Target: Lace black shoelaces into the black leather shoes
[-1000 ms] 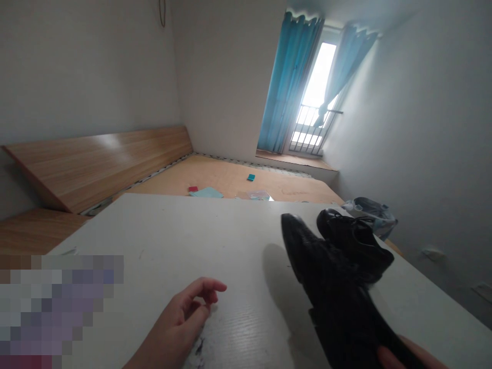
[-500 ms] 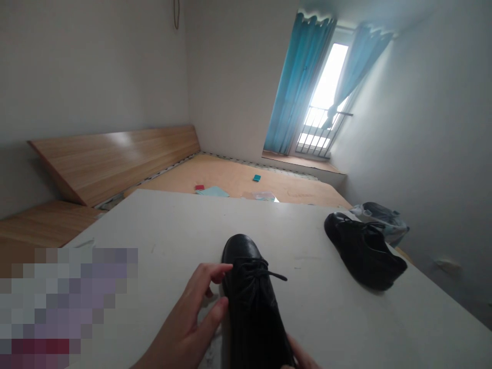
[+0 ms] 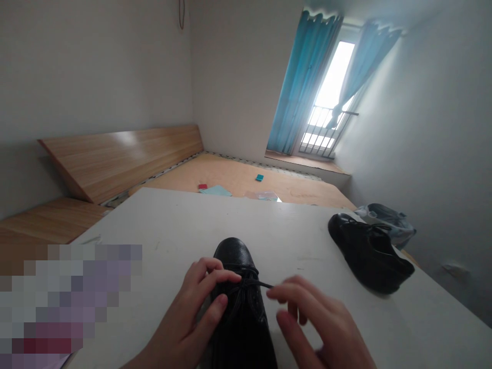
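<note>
A black lace-up shoe [image 3: 232, 251] lies on the white table [image 3: 180, 220], its toe pointing away from me. Resting over its laces from the left is my left hand [image 3: 196, 302]. Its index fingertip touches the lace area, and the thumb is spread apart from it on the shoe's side. A black shoelace [image 3: 261, 283] sticks out to the right across the shoe. At its free end hovers my right hand [image 3: 319, 318], fingers bent and thumb apart, slightly blurred. The fingertips are beside the lace end, with no grip on it visible. The shoe's heel is out of frame.
Another black shoe [image 3: 369, 253] stands on the table's right side. Behind it is a bag-lined bin [image 3: 403, 225]. Beyond the table is a bed [image 3: 230, 166] with a teal square [image 3: 260, 178] and a red piece [image 3: 202, 186]. A pixelated patch covers the lower left.
My right hand has come up from the shoe's lower right side to the lace end. My left index finger has moved onto the laces. The shoe appears shifted slightly left.
</note>
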`<state>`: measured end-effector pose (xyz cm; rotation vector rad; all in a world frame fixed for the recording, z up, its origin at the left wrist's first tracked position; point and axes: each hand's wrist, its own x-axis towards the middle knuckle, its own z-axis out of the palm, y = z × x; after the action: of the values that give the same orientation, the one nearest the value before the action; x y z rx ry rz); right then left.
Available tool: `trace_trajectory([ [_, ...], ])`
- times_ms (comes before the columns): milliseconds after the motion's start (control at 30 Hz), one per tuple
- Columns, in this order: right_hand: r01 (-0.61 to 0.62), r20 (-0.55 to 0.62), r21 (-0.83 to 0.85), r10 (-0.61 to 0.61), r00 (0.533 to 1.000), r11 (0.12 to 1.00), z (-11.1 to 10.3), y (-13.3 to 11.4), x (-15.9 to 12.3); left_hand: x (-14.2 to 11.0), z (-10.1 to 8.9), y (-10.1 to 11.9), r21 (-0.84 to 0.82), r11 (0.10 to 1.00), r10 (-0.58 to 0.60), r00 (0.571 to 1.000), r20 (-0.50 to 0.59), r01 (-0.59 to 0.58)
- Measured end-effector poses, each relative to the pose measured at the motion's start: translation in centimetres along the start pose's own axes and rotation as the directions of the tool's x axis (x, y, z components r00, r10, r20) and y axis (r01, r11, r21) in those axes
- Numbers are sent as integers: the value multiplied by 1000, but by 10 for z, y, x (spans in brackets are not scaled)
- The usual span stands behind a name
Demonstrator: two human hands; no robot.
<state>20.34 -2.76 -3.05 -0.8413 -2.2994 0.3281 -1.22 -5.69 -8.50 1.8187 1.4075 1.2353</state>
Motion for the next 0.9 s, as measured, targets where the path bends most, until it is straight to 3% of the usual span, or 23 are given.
trace_trajectory([
  [100, -143, 137, 102, 129, 982, 984, 3, 11, 33, 6, -4, 6, 15, 1000, -12, 1000, 16, 12],
  [233, -226, 258, 196, 172, 951, 954, 18, 23, 49, 15, -10, 13, 43, 999, -23, 999, 46, 21],
  [400, -272, 178, 480, 211, 961, 834, 29, 35, 39, 22, -13, 18, 72, 997, -21, 996, 90, 14],
  [633, -279, 145, 636, 244, 959, 720, 39, 40, 32, 42, -18, 37, 236, 970, 3, 971, 239, -61],
  [767, -258, 118, 662, 242, 963, 704, 44, 41, 30, 60, -22, 61, 473, 879, -118, 931, 346, -65],
  [900, -242, 97, 664, 239, 966, 708, 45, 40, 28, 67, -23, 75, 587, 808, -231, 886, 402, -55],
])
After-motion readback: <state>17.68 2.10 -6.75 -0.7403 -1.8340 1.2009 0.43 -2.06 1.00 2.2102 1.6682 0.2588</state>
